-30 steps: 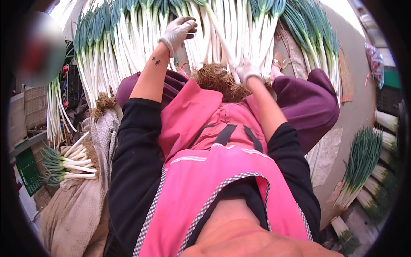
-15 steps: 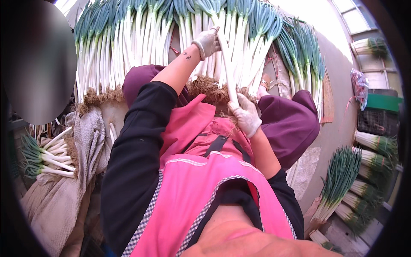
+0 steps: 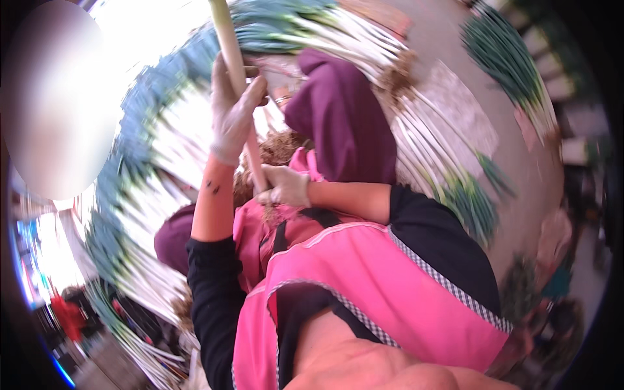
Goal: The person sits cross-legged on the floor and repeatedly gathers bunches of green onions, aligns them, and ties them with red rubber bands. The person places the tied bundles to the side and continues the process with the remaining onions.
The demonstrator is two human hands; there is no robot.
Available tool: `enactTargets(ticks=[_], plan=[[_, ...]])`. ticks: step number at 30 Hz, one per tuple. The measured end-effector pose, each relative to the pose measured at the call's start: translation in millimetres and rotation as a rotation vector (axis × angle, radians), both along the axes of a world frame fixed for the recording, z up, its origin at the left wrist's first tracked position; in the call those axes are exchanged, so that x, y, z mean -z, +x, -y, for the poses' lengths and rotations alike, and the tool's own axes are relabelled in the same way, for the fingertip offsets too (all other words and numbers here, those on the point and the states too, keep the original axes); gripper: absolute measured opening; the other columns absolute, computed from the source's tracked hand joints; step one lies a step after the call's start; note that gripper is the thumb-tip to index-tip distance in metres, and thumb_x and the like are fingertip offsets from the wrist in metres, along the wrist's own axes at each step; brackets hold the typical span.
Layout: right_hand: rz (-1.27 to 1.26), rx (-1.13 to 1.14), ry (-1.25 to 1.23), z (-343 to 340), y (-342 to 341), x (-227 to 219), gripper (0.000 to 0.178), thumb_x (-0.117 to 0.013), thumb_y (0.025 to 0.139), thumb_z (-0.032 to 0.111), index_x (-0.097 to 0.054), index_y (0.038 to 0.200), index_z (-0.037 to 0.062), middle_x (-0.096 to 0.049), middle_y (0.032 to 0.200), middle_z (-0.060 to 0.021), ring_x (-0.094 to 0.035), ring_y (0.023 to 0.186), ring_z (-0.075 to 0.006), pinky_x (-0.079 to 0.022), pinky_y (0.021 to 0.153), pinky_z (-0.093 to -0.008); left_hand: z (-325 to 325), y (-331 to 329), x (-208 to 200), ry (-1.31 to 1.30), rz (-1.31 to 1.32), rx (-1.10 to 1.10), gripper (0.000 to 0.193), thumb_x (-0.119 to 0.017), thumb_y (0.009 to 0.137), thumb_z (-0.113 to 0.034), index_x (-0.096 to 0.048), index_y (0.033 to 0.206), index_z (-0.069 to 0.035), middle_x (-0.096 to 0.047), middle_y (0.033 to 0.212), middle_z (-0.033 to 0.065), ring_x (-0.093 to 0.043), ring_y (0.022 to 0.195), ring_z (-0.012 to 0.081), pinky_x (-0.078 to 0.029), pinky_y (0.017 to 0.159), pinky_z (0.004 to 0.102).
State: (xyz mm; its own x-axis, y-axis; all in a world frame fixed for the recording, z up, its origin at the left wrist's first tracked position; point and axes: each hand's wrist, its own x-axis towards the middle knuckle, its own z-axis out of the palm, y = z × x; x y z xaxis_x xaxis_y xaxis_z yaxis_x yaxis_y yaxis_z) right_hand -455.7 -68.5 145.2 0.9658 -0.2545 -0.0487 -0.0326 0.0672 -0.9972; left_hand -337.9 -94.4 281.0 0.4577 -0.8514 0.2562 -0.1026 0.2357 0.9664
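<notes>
One long green onion [image 3: 229,45] slants up from my lap, its top running past the upper edge of the view. My left hand [image 3: 235,114], in a pale glove, is closed around its stalk. Lower down, my gloved right hand [image 3: 286,186] grips the white end just above the roots [image 3: 270,213]. Behind my hands, a wide row of green onions [image 3: 149,153] fans out along the floor, blurred by motion. Brown root clumps [image 3: 279,148] lie between my knees, close beyond my right hand.
Beyond my right knee [image 3: 344,117] lie more green onions [image 3: 344,32] and another loose group [image 3: 442,162]. A dark green bundle [image 3: 504,58] rests at the upper right, near stacked bundles at the rim. Something red [image 3: 67,316] shows blurred at lower left.
The view has swung to the right. The green onion has come up off the row with both hands still on it, and the left hand has turned around its stalk.
</notes>
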Motion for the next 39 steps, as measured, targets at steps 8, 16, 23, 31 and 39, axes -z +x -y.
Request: enactTargets(ticks=[8, 16, 23, 31, 39], plan=[[0.560, 0.813, 0.249, 118, -92, -80, 0.019, -0.060, 0.081, 0.002, -0.052, 0.098, 0.0002, -0.062, 0.083, -0.0110, -0.062, 0.074, -0.0189, -0.053, 0.067, -0.0280, 34, -50, -20, 0.055, 0.438, 0.278, 0.054, -0.061, 0.085, -0.010, -0.037, 0.133, 0.000, -0.051, 0.124, 0.0130, -0.052, 0.108, 0.0198, -0.043, 0.090, 0.0324], [0.674, 1.628, 0.651, 252, -246, 53, 0.005, -0.057, 0.086, 0.006, -0.054, 0.084, 0.0028, -0.060, 0.070, -0.0085, -0.062, 0.068, -0.0214, -0.057, 0.066, -0.0362, -7, 31, 28, 0.363, 0.242, 0.112, 0.038, -0.054, 0.091, -0.016, -0.048, 0.123, 0.002, -0.058, 0.110, 0.0110, -0.056, 0.096, 0.0166, -0.046, 0.081, 0.0278], [0.524, 1.508, 1.126, 308, -296, 194, 0.026, -0.044, 0.095, 0.026, -0.055, 0.098, 0.0030, -0.062, 0.093, -0.0150, -0.062, 0.083, -0.0295, -0.055, 0.075, -0.0433, -64, 73, 68, 0.679, 0.175, 0.071, 0.043, -0.056, 0.089, -0.024, -0.049, 0.122, 0.002, -0.057, 0.108, 0.0105, -0.057, 0.092, 0.0168, -0.047, 0.078, 0.0286], [-0.347, 1.264, 0.270, 340, -171, 121, 0.030, -0.060, 0.086, 0.031, -0.059, 0.104, 0.0063, -0.064, 0.080, -0.0058, -0.061, 0.064, -0.0158, -0.049, 0.055, -0.0287, -110, 123, 74, 0.729, 0.125, -0.085, 0.040, -0.054, 0.091, -0.024, -0.051, 0.120, 0.002, -0.060, 0.106, 0.0098, -0.058, 0.090, 0.0156, -0.047, 0.077, 0.0279], [0.213, 0.465, -0.093, 215, 15, -105, 0.028, -0.051, 0.093, 0.024, -0.057, 0.112, 0.0030, -0.066, 0.092, -0.0093, -0.063, 0.077, -0.0136, -0.050, 0.072, -0.0249, -124, 183, 42, 0.549, 0.138, -0.171, 0.041, -0.055, 0.090, -0.030, -0.053, 0.119, -0.001, -0.061, 0.104, 0.0072, -0.058, 0.093, 0.0146, -0.046, 0.081, 0.0273]])
